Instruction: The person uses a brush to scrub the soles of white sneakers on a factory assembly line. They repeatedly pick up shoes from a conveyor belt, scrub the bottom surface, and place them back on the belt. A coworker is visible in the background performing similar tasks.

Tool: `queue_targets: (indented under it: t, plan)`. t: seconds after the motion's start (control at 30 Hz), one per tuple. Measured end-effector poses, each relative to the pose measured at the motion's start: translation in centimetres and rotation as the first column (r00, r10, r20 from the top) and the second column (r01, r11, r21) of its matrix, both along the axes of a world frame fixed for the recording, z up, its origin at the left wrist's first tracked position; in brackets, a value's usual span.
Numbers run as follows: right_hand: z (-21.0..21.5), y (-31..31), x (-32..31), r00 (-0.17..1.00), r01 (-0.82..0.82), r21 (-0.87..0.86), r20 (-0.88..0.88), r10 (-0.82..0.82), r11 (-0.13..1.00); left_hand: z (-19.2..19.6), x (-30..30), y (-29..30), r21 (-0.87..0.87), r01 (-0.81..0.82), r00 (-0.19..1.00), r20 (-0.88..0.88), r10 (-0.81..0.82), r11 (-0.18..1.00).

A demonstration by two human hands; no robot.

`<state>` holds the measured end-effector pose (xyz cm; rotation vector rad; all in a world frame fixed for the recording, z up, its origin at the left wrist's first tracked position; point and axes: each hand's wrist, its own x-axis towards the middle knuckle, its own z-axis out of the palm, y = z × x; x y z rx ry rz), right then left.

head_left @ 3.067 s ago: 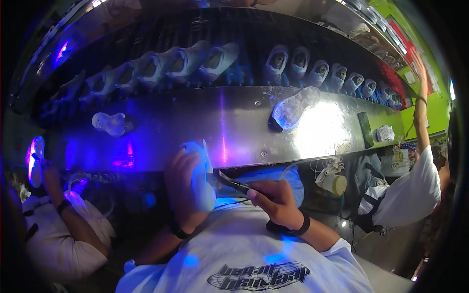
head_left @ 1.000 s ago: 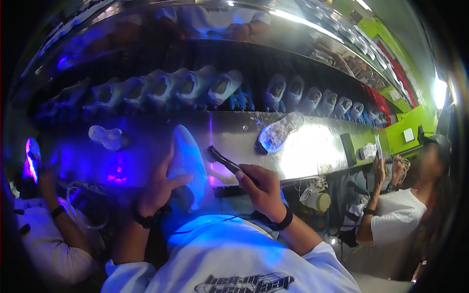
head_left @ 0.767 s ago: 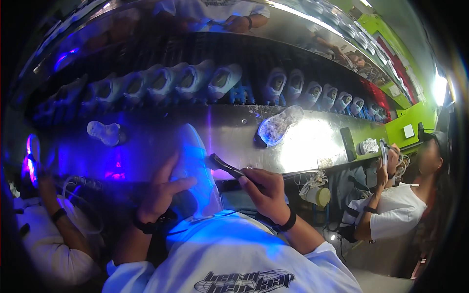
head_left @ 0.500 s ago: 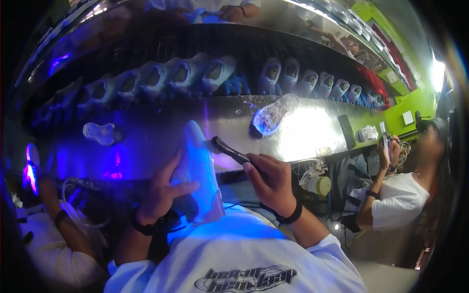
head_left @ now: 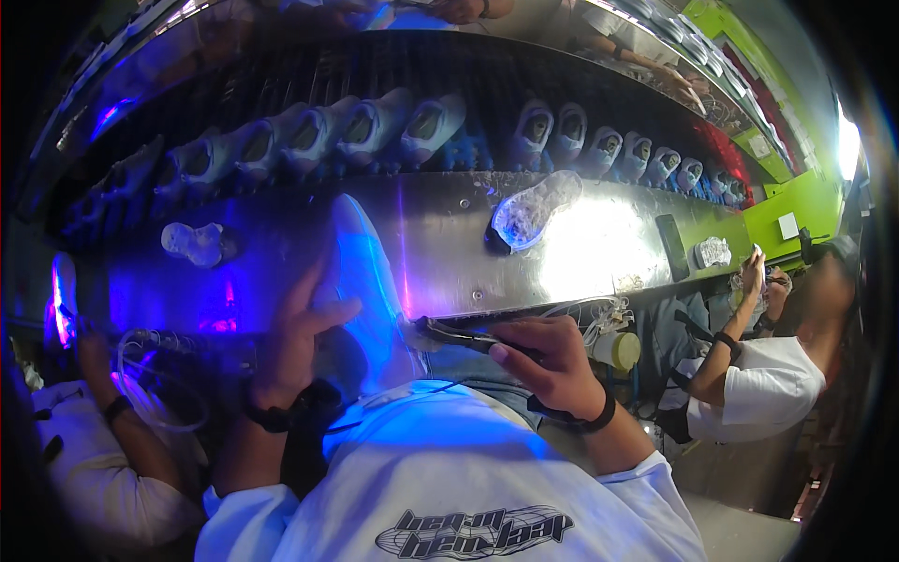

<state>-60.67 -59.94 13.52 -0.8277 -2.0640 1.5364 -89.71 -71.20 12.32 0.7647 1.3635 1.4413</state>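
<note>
My left hand (head_left: 298,337) grips a white shoe (head_left: 367,281) upright against my chest, toe pointing up toward the metal bench (head_left: 449,244). My right hand (head_left: 552,361) holds a dark brush (head_left: 459,334), and its tip touches the lower right side of the shoe. Blue-violet light falls on the shoe and my white shirt. A black band sits on each wrist.
A row of white shoes (head_left: 375,126) stands on the conveyor behind the bench. One loose sole (head_left: 534,206) and another sole (head_left: 192,242) lie on the bench. A person in white (head_left: 758,384) stands at right, another person's arm (head_left: 112,412) at left. A small cup (head_left: 620,349) sits by the bench edge.
The shoe has come down from the bench closer to my chest. My right hand moved the brush from the shoe's upper side down to its lower side.
</note>
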Motion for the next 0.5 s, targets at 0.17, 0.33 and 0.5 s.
queue_targets:
  t: [0.17, 0.33, 0.5]
  plan:
    - [0.7, 0.4, 1.0, 1.0, -0.028, 0.136, 0.004, 0.028, 0.99, 0.4, 0.0, 0.7, -0.063, -0.048, 0.99, 0.13, 0.056, 0.997]
    - [2.8, 1.1, 0.8, 0.999, 0.001, 0.253, 0.034, -0.01, 0.968, 0.8, 0.4, 1.2, -0.137, -0.107, 0.964, 0.23, 0.137, 0.985]
    - [4.2, 2.6, 0.5, 0.998, -0.014, 0.438, 0.061, -0.014, 0.899, 0.5, 0.3, 0.8, -0.243, -0.115, 0.923, 0.333, 0.194, 0.963]
